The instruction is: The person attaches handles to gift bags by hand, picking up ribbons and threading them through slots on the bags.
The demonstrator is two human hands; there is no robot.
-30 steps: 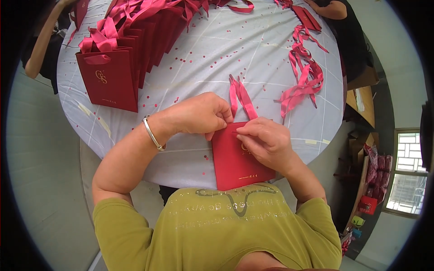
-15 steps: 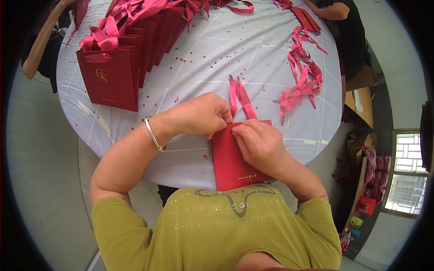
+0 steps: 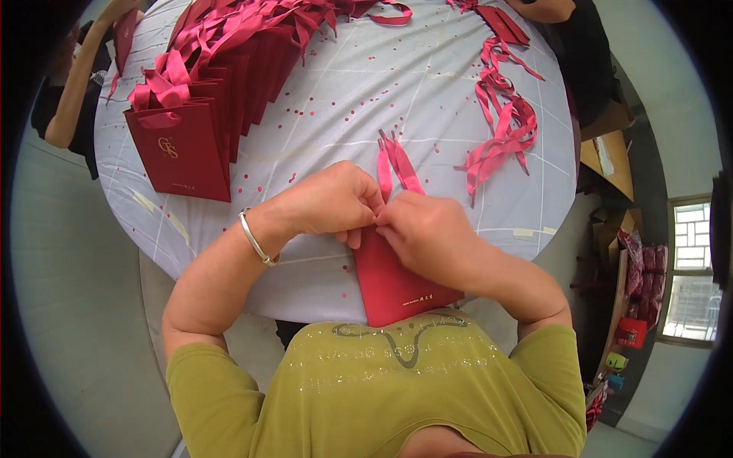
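A flat red paper gift bag (image 3: 397, 286) lies at the near edge of the round table, its bottom toward my chest. Two pink ribbon ends (image 3: 395, 164) stick out past its top edge. My left hand (image 3: 328, 202), with a silver bangle on the wrist, pinches at the bag's top by the ribbon. My right hand (image 3: 427, 233) presses on the bag's upper part, fingertips meeting those of the left hand. The bag's top edge is hidden under both hands.
A row of standing red gift bags with pink ribbon bows (image 3: 206, 91) fills the far left of the grey-white tablecloth (image 3: 343, 84). Loose pink ribbons (image 3: 500, 126) lie at the right. Other people's arms show at the far left (image 3: 76, 84) and the top right (image 3: 542, 9).
My right hand has slid up from the bag's middle to its top, joining the left hand at the ribbon. The left hand has barely moved.
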